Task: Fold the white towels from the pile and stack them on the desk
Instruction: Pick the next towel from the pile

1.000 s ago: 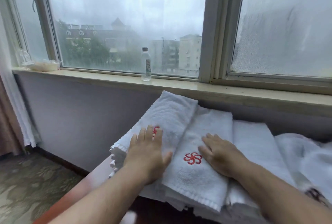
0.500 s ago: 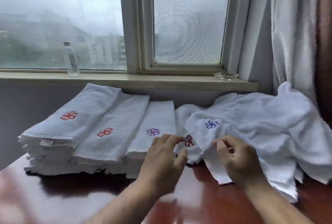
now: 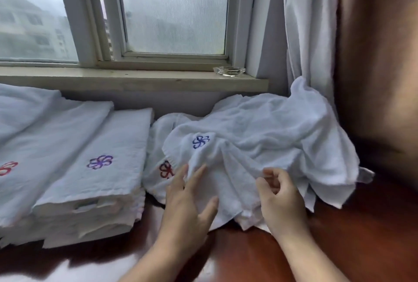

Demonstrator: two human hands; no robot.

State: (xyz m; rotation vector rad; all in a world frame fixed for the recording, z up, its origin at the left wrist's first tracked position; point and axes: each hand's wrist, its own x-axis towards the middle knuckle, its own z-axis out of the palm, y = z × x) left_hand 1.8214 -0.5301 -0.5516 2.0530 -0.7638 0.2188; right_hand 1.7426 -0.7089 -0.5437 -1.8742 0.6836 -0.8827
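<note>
So going left to right: the folded stacks (image 3: 74, 168) sit along the left side of the bench (image 3: 339, 236), pushed up under the window sill (image 3: 135, 79). I count three stacks in view, the leftmost cut off by the frame, one with a red flower mark on top and the nearest one with a purple mark (no idea how many towels are in each stack, the layers blur together at the edge). Just beside the purple stack is the loose pile (image 3: 260, 132), crumpled against the curtain (image 3: 309, 33) on the right side of the bench. I can make out at least two towels in it: one with a blue flower mark on top and one with a dark red mark peeking out underneath, probably more buried. The left hand (image 3: 187, 202) lies on the near edge of the blue-mark towel (image 3: 226, 168) with its fingers (image 3: 199, 175) spread and mostly straight, pressing rather than gripping. The right hand (image 3: 282, 200) has its fingers (image 3: 271, 177) curled in, pinching a bunched ridge of that same towel. These look like thin terry cloth, so light, totally floppy, not slippery, nothing to break. I'd guess it'll drag its neighbours along if pulled from the middle, so better to find the hemmed edge near the bench front and take two corners, then lift it clear. One glass ashtray (image 3: 229, 71) on the sill, well apart from everything.
</note>
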